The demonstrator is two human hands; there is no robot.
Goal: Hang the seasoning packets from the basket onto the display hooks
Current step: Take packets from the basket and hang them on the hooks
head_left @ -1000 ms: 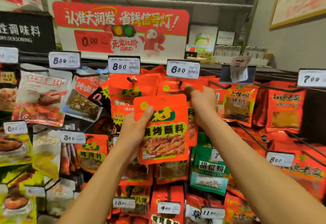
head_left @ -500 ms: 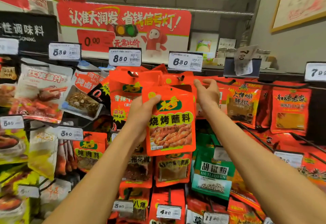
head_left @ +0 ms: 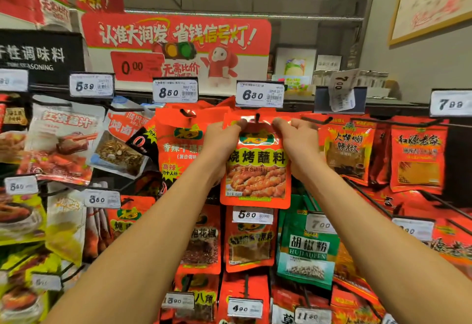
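An orange seasoning packet point(head_left: 256, 170) with a yellow-green label band and a picture of grilled meat hangs upright in front of the display. My left hand point(head_left: 221, 142) pinches its top left corner and my right hand point(head_left: 297, 142) pinches its top right corner. The packet's hang hole sits at the black tip of a display hook point(head_left: 257, 116), just under the 6.80 price tag point(head_left: 260, 94). Whether the hook passes through the hole I cannot tell. The basket is out of view.
Rows of hooks carry other packets: an orange one under the 8.50 tag point(head_left: 175, 91) to the left, red packets point(head_left: 348, 145) to the right, a green pepper packet point(head_left: 307, 249) below. Black hook rods point(head_left: 367, 196) jut out at lower right. A red promotional sign point(head_left: 176, 42) hangs above.
Both hands raised the packet from mid-shelf up to the hook under the 6.80 tag. My left hand shifted from the packet's side to its top left corner, and my right hand came onto the top right corner.
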